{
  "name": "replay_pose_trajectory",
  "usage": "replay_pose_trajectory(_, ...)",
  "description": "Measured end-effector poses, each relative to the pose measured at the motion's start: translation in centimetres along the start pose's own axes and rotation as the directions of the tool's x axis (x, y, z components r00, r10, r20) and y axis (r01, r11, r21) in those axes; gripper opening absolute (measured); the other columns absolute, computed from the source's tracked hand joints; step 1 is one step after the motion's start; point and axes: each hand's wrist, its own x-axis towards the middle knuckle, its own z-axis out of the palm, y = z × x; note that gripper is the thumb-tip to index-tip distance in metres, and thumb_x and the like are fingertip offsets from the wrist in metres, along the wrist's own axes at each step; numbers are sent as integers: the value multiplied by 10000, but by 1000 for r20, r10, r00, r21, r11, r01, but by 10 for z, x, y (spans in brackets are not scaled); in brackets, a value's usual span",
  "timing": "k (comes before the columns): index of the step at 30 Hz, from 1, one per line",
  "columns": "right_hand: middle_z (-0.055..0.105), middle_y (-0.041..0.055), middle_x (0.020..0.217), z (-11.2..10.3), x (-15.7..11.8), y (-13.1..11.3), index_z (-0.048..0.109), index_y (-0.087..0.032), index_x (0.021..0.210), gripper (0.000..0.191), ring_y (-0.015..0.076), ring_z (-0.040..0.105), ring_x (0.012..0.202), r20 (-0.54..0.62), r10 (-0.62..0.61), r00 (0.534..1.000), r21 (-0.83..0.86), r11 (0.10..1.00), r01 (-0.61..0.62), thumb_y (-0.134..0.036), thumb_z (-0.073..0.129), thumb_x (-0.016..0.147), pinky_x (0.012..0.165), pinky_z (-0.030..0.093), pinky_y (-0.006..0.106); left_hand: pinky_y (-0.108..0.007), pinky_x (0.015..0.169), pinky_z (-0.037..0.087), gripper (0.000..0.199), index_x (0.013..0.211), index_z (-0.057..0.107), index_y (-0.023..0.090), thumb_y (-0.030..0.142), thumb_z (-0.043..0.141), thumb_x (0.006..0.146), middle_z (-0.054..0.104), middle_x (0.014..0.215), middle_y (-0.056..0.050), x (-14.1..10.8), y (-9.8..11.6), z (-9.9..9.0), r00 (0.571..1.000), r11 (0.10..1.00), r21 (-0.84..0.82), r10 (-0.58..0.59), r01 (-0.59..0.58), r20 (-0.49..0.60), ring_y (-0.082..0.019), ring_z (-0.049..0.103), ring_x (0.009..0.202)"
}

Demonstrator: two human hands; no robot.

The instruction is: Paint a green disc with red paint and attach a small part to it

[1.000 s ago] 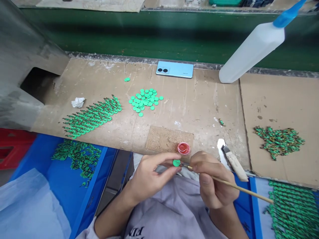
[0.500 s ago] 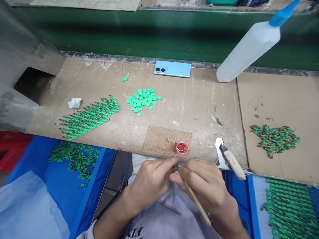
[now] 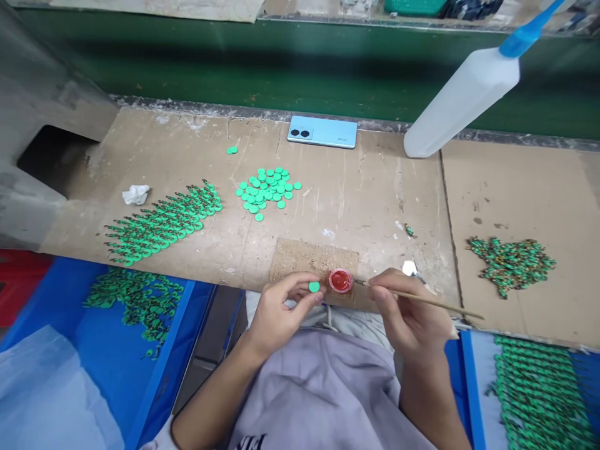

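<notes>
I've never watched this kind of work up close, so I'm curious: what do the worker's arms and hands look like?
The left hand and right hand are ungloved, with no rings or watch showing. The forearms are bare; a pale left sleeve shows lower down. The top is greyish lavender, with dark lettering partly showing.

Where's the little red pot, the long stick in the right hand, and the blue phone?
Red pot [image 3: 340, 290]: head view, on its near rim.
Stick [image 3: 443, 304]: head view, on its wooden shaft.
Blue phone [image 3: 325, 132]: head view, middle of its back.
</notes>
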Motion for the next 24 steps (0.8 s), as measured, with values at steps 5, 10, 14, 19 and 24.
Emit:
replay_pose_trajectory(5, 727, 20, 803, 7, 14, 3, 671, -227, 962, 153, 168, 693, 696, 89, -8, 996, -99, 995, 17, -102, 590, 996, 611, 545, 275, -245, 665, 640, 159, 1039, 804, 215, 227, 773, 883, 841, 874, -51, 4, -15, -1, 986, 974, 152, 167, -166, 10, -189, 794, 733)
replay_pose_trajectory(10, 724, 25, 779, 12, 17, 6, 657, -215, 937, 145, 168, 692, 667, 124, -18, 992, -130, 991, 34, -103, 580, 987, 591, 545, 278, -206, 539, 579, 161, 1049, 800, 212, 218, 761, 893, 834, 825, -47, 5, -12, -4, 979, 966, 163, 196, -203, 55, -183, 783, 701)
replay_pose_trajectory(14, 729, 25, 783, 13, 17, 6, 654, -216, 940, 149, 170, 704, 681, 123, -23, 992, -99, 994, 35, -98, 574, 984, 592, 555, 274, -204, 548, 577, 166, 1055, 799, 205, 207, 760, 894, 835, 834, -51, 5, -11, -5, 974, 960, 171, 213, -223, 74, -177, 775, 691)
replay_pose_trajectory(19, 739, 28, 788, 15, 18, 6, 662, -212, 932, 158, 170, 716, 682, 114, -15, 993, -89, 996, 25, -92, 573, 983, 592, 566, 267, -209, 581, 592, 167, 1060, 794, 197, 207, 769, 895, 829, 818, -42, 5, -16, -5, 962, 939, 210, 261, -273, 81, -165, 763, 664)
replay_pose_trajectory(24, 742, 38, 798, 16, 17, 7, 666, -214, 929, 153, 178, 718, 695, 128, -3, 992, -103, 995, 17, -131, 564, 1008, 601, 575, 281, -184, 566, 578, 170, 1073, 774, 178, 178, 761, 904, 825, 816, -33, 5, -19, -5, 929, 904, 215, 360, -369, 79, -146, 757, 653)
